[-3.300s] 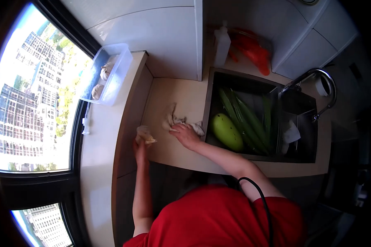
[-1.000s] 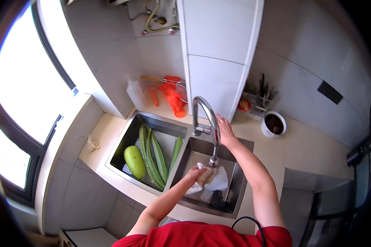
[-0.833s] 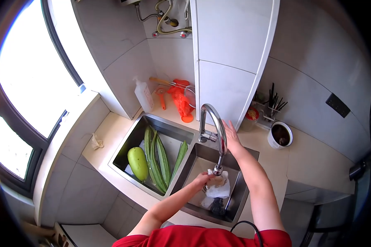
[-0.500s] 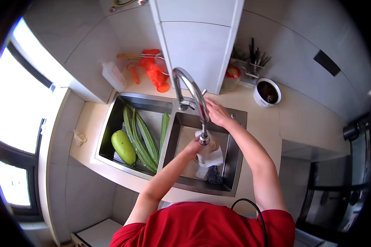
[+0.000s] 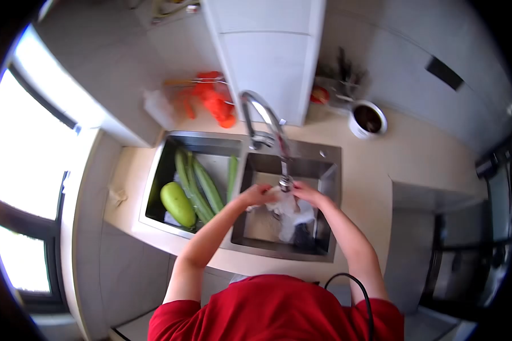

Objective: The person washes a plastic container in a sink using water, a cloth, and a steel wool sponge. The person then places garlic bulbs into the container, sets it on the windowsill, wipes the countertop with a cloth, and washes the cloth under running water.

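Note:
My left hand (image 5: 259, 194) is in the right sink basin (image 5: 253, 236), its fingers closed on one side of a pale, wet-looking cloth (image 5: 277, 198). On the cloth's other side, my right hand (image 5: 306, 193) is closed at its edge. The curved metal faucet (image 5: 263, 108) ends just above the cloth, between both hands. Below them, whitish material (image 5: 293, 224) spreads over the basin floor beside a dark scrubber (image 5: 303, 236). Motion blur hides the exact finger grip and the folds of the cloth.
The left basin (image 5: 158, 170) contains a green gourd (image 5: 177, 203) and long ridged green vegetables (image 5: 207, 184). Behind the sink lie an orange-red bag (image 5: 213, 102) and a whitish container (image 5: 159, 107). A white pot (image 5: 368, 119) stands on the right counter.
My right hand has come down from the faucet handle to the cloth under the spout. My left hand has shifted slightly left, still at the cloth. The whole view has moved a little.

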Demonstrator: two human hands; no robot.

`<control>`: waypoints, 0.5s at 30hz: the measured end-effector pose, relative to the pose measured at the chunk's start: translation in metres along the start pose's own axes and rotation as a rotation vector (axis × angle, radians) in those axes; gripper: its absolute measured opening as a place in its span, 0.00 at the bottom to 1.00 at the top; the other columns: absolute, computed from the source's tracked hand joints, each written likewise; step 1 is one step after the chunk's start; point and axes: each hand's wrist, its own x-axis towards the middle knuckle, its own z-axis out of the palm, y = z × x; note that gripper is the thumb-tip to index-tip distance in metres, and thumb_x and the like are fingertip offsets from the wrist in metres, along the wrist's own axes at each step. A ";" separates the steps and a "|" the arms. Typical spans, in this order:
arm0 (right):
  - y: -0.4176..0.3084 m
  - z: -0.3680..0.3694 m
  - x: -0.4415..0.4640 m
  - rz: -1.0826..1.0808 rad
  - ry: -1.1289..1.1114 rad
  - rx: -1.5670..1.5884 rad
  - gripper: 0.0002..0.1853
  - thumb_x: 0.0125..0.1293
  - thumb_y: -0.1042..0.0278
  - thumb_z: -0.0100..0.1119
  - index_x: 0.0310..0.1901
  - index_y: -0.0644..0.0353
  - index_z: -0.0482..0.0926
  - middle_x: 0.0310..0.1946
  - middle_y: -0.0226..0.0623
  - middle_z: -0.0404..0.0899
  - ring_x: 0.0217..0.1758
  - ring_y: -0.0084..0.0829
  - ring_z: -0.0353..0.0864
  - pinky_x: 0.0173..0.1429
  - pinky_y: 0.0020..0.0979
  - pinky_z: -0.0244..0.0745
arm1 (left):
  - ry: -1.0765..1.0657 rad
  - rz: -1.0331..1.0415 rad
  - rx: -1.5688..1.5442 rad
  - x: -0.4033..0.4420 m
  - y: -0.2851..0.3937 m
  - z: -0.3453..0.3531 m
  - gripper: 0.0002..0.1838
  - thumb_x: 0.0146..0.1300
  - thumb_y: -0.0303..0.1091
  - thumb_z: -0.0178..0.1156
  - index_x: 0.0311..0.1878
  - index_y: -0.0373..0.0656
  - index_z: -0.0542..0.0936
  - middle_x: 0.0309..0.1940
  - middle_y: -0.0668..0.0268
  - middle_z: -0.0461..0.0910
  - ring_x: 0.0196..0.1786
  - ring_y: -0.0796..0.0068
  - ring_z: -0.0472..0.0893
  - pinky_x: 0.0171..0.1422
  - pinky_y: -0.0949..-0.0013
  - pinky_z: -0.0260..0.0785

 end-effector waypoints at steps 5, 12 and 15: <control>0.020 0.035 -0.009 0.005 0.248 0.497 0.11 0.63 0.68 0.54 0.47 0.55 0.75 0.35 0.23 0.75 0.34 0.18 0.73 0.37 0.23 0.67 | 0.104 -0.181 0.117 0.029 -0.046 0.033 0.22 0.52 0.52 0.60 0.41 0.45 0.83 0.37 0.58 0.83 0.41 0.62 0.82 0.49 0.60 0.72; 0.017 0.115 0.003 -0.295 0.670 -0.005 0.18 0.69 0.63 0.48 0.57 0.62 0.67 0.50 0.39 0.71 0.52 0.30 0.71 0.55 0.31 0.67 | 0.301 -0.198 -1.217 -0.001 0.011 0.072 0.13 0.63 0.38 0.50 0.44 0.43 0.79 0.35 0.63 0.80 0.32 0.72 0.79 0.35 0.66 0.72; 0.050 0.080 0.036 -0.431 0.741 0.217 0.13 0.68 0.59 0.48 0.41 0.62 0.73 0.33 0.37 0.78 0.32 0.32 0.76 0.33 0.35 0.72 | 0.548 -0.133 -1.098 0.015 0.015 0.109 0.17 0.66 0.42 0.44 0.53 0.46 0.75 0.44 0.63 0.78 0.47 0.73 0.76 0.53 0.67 0.67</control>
